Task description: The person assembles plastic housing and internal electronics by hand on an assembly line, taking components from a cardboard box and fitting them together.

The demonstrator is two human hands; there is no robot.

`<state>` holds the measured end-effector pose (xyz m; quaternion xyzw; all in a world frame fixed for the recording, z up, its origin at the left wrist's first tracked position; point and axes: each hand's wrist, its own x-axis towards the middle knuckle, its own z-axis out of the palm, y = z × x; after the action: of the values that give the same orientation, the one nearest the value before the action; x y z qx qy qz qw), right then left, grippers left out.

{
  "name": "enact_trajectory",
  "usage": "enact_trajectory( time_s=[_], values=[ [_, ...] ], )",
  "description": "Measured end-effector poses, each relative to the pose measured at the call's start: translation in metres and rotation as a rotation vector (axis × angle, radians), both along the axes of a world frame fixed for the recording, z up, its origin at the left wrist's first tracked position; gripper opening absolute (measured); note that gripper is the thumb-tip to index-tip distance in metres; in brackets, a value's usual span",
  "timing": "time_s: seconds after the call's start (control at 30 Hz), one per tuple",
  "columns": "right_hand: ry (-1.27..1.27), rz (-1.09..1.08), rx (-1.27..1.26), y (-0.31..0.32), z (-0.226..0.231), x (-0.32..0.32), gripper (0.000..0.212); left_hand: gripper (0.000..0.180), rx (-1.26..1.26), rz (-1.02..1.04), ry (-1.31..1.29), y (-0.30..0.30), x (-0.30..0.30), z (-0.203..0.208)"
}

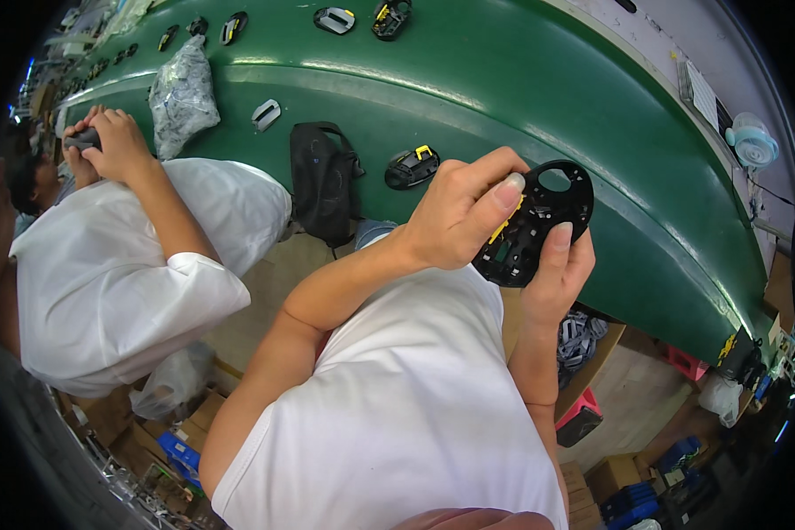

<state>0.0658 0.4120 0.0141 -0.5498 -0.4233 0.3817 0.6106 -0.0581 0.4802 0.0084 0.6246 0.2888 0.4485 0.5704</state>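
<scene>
In front of my chest I hold a black oval plastic housing (548, 210) with a large round hole near its far end and a narrow yellow part along its left side. My left hand (462, 210) grips it from the left, the thumb lying by the yellow part. From the near right, my right hand (560, 269) closes on its edge, thumb on the upper face and fingers mostly hidden beneath. On the green bench left of my hands lies a similar black housing (412, 168) with a yellow part on top.
A black bag (323, 183) hangs at the bench edge on my left. Beyond it are a grey oval plate (266, 115) and a filled clear plastic bag (184, 95). Several assemblies line the green bench (503, 97). A co-worker in white (124, 274) handles a dark part. Below right stands a box of grey parts (579, 344).
</scene>
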Motion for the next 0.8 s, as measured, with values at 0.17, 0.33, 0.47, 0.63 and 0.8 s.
enact_trajectory(
  time_s=[0.17, 0.33, 0.47, 0.63, 0.8],
  values=[
    [0.102, 0.021, 0.009, -0.007, 0.000, 0.002, 0.039, 0.036, 0.018, 0.074, -0.029, -0.009, 0.002, 0.000],
    [0.130, -0.037, 0.061, -0.009, -0.002, -0.002, 0.033, 0.037, -0.032, 0.106, -0.161, -0.017, 0.008, 0.003],
    [0.062, 0.009, -0.008, 0.001, 0.003, 0.002, 0.027, 0.036, 0.024, 0.124, -0.054, -0.008, 0.003, -0.008],
    [-0.074, 0.100, -0.158, 0.014, 0.007, 0.005, 0.027, 0.028, 0.242, 0.201, 0.216, -0.002, -0.003, -0.010],
    [-0.106, 0.146, -0.218, 0.017, 0.010, 0.004, 0.025, 0.023, 0.318, 0.216, 0.317, -0.006, -0.007, -0.004]
  ],
)
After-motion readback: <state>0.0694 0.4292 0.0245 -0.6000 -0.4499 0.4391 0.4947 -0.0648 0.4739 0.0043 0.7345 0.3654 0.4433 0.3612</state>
